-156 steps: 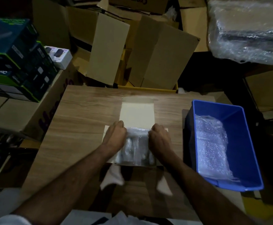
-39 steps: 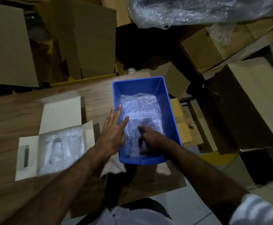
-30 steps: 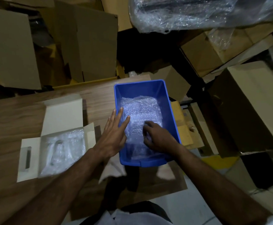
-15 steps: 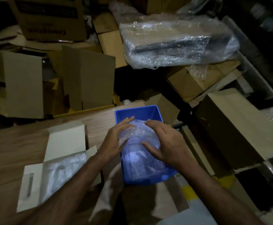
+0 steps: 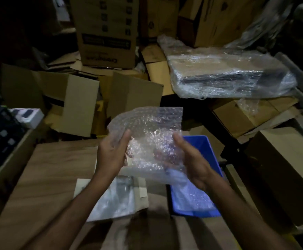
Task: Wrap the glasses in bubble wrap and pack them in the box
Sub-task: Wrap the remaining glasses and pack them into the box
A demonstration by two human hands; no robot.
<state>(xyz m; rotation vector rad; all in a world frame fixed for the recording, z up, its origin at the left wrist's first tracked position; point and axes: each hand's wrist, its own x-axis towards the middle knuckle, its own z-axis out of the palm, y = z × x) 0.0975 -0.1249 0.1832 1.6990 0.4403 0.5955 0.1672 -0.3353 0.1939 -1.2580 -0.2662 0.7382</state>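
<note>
Since half a second ago, your two hands have lifted one sheet of wrap out of the bin and now hold it in the air above the table, at about 12 o'clock from the box.

Left hand: clamped on the sheet's left edge, thumb on the near face, fingers curled behind the plastic.

Right hand: clamped on the sheet's right lower edge, thumb up along the near face, fingers seen dimly through the plastic.

Sheet: roughly upright, crumpled, its top edge free and its lower edge hanging just above the box flap.

Box: open on the table at 6 o'clock from the sheet, flaps spread. A wrapped bundle lies inside it. The glasses inside the bundle cannot be made out; the frame is dim and blurred.

Bin: blue, at 3 o'clock from the box, just beside it on the table's right edge. More wrap lies in its bottom.

Surroundings: brown cartons stacked at 12 o'clock beyond the table. A flat package in clear film sits at 1 o'clock, well apart from the bin. Dark retail boxes stand at 9 o'clock.
</note>
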